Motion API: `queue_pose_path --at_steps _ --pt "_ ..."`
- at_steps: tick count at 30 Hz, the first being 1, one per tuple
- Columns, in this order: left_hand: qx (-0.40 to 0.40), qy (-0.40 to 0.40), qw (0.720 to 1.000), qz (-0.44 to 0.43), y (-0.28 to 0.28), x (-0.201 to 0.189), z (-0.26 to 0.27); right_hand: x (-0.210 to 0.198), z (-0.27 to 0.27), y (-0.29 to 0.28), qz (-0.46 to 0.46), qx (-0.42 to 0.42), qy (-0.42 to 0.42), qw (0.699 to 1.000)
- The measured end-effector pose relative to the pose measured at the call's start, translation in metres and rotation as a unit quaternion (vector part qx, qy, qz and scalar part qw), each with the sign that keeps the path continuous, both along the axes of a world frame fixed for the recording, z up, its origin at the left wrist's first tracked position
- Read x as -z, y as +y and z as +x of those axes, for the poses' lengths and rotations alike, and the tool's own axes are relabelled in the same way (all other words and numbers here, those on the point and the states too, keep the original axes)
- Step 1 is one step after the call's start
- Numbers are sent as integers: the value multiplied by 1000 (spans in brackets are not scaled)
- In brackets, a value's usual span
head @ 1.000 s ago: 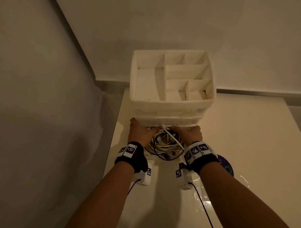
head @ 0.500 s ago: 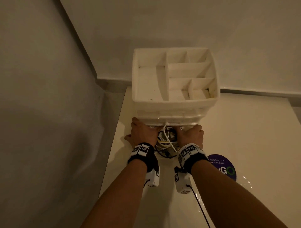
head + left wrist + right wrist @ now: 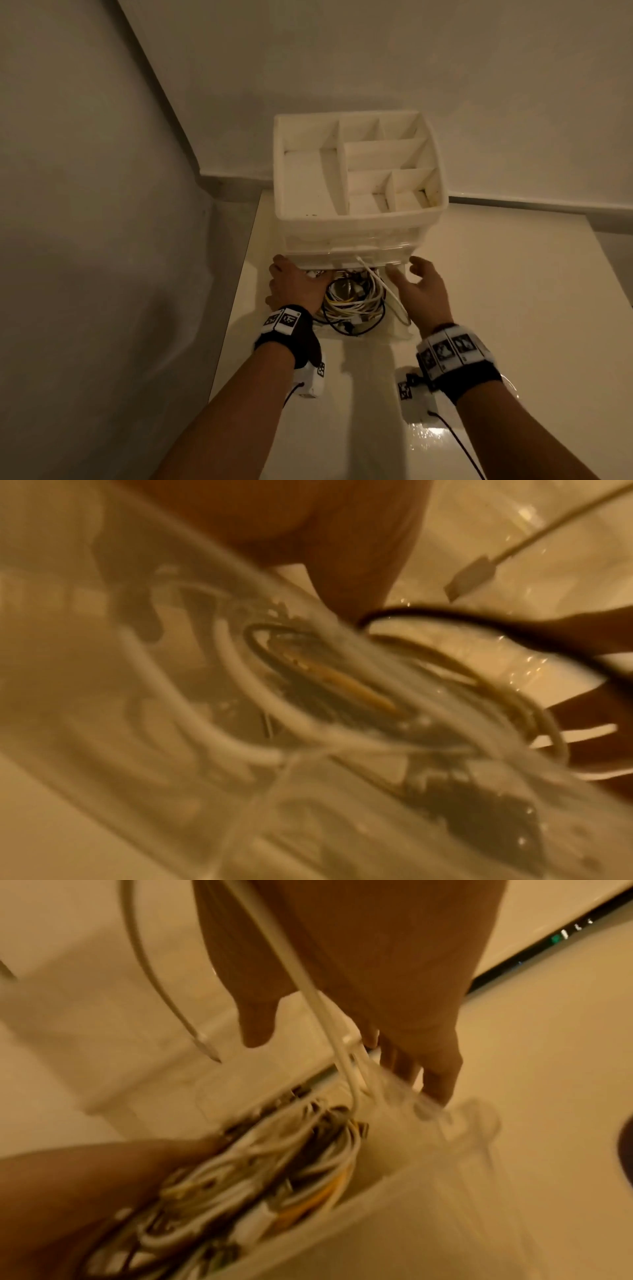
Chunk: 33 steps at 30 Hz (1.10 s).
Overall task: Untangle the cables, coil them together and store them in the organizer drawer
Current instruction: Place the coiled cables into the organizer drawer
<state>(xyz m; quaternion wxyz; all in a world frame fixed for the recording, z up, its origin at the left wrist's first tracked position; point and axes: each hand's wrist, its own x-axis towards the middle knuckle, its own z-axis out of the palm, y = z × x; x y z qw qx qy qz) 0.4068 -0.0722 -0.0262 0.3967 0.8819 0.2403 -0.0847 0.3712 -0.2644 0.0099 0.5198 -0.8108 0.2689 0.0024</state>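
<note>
A white organizer (image 3: 359, 226) stands at the back of the table, and its clear bottom drawer (image 3: 407, 323) is pulled out toward me. The coil of white, black and yellow cables (image 3: 352, 305) lies inside that drawer (image 3: 411, 1191). One white cable end (image 3: 363, 264) sticks up against the drawer above. My left hand (image 3: 298, 287) holds the coil's left side (image 3: 274, 1177); its fingertips are hidden beneath the organizer. My right hand (image 3: 419, 287) hovers over the drawer's right wall with its fingers spread, holding nothing. A loose white cable (image 3: 329, 1031) runs past its palm.
The organizer's top tray (image 3: 308, 178) has several empty compartments. A grey wall runs close along the table's left edge (image 3: 236, 308). Glossy white tabletop (image 3: 513, 308) stretches to the right of the drawer.
My right hand has let go of the coil and moved out to the right, fingers spread. The coil now lies in the drawer with only my left hand on it.
</note>
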Motion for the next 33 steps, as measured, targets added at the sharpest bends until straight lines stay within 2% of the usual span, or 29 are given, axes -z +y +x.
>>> queue_pose_path --at_steps 2,4,6,9,11,13,16,17,19,22,24,27,28,30,33 --pt "2 -12 999 -53 9 4 0 -8 -20 -1 -6 29 -72 997" --pt "0 -34 995 -90 17 1 -2 -8 -41 0 -13 9 -149 989" --pt "3 -73 990 -123 23 -1 -7 -5 -56 5 -71 -94 -218 969" --pt "23 -143 976 -163 28 -11 -32 14 -70 16 -238 -285 -234 898" --pt "90 -225 967 -85 31 -17 -59 33 -72 21 -333 -314 -211 864" --pt "232 -300 925 9 27 -22 -87 42 -67 25 -363 -280 -167 873" --pt "428 -347 824 131 17 -11 -109 47 -60 33 -367 -251 -113 888" --pt "460 -360 796 159 16 -3 -108 47 -59 36 -360 -241 -102 896" --pt "475 -374 775 185 20 11 -96 45 -59 39 -319 -222 -98 916" --pt "476 -365 780 180 32 23 -75 43 -61 34 -236 -236 -111 936" --pt "472 -340 800 147 38 24 -68 42 -66 24 -203 -274 -130 931" --pt "437 -272 853 83 43 23 -66 42 -73 15 -200 -355 -149 901" --pt "436 -243 863 80 43 22 -64 42 -73 13 -211 -375 -152 890" --pt "439 -192 872 96 44 18 -61 43 -72 15 -240 -409 -143 868" --pt "444 -162 871 131 41 9 -61 41 -72 24 -291 -417 -127 852"
